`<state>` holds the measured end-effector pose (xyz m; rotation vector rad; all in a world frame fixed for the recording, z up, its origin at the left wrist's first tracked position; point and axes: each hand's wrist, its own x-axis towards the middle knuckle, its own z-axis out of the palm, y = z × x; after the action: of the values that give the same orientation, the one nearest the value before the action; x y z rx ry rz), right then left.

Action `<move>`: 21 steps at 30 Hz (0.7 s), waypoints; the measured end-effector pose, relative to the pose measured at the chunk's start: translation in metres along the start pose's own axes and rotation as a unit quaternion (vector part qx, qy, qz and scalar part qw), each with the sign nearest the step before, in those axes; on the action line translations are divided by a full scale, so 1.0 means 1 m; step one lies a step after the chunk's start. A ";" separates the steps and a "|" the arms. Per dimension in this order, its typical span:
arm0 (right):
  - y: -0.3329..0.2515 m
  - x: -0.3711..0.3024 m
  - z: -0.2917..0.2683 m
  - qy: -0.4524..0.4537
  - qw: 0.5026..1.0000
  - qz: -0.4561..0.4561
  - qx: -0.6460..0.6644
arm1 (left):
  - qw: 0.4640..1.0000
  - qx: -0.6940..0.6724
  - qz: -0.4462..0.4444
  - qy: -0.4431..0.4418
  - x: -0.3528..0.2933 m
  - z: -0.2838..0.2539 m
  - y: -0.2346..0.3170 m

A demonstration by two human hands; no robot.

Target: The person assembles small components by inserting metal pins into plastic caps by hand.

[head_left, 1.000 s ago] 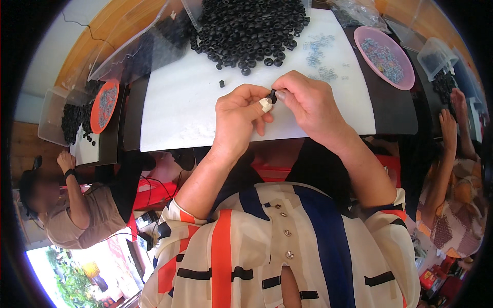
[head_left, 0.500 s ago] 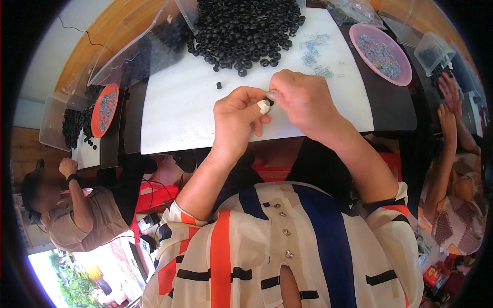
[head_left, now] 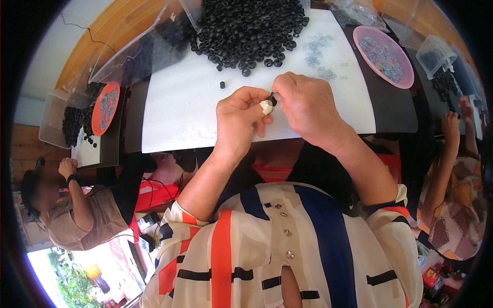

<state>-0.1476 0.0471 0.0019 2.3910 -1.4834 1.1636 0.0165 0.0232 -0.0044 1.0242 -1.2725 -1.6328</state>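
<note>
Left hand (head_left: pixel 239 112): 1, bare; thumb and fingertips clamped on the black piece (head_left: pixel 272 97); white wrap (head_left: pixel 266 107) on the thumb.
Right hand (head_left: pixel 310 105): 1, bare; back turned up, fingers curled in, tips meeting the piece; whether they pinch it or something finer, I cannot tell.
Black piece: 1, small, between the 2 hands, over the white sheet (head_left: pixel 174 113); partly hidden by fingers.
Step at the fingertips: I judge it close handwork on this 1 piece, under way and unfinished.
Next move at the fingertips: calls, I would say, for a steady left grip while the right fingers work the exposed end; a slip could drop the piece.
Loose black piece (head_left: pixel 222 85): 1, on the sheet, apart from the heap.
Heap of black pieces (head_left: pixel 246 38): 1, beyond the hands.
Metal bits (head_left: pixel 318 49): scattered on the sheet, right of the heap.
Pink bowl (head_left: pixel 407 81): 1, farther right, holding similar bits.
Co-worker's hands (head_left: pixel 452 128): 2, at the far right edge.
Changed, against 0.5 s ago: more of the held piece shows between the fingertips; the co-worker's hands have drawn back from their black parts.
Unchanged: left grip, loose piece, heap.
</note>
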 end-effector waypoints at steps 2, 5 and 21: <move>-0.005 -0.001 0.005 0.012 1.000 0.006 -0.012 | 1.000 -0.009 0.021 -0.003 0.000 -0.002 -0.004; -0.004 -0.005 0.015 0.044 0.996 0.070 0.023 | 1.000 0.020 0.008 0.021 -0.002 0.003 -0.001; -0.020 -0.012 0.013 0.051 0.996 0.064 0.047 | 0.998 -0.060 0.011 -0.006 0.001 -0.002 0.000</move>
<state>-0.1276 0.0603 -0.0089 2.2839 -1.6033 1.3922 0.0183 0.0217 -0.0048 0.9256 -1.1751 -1.6785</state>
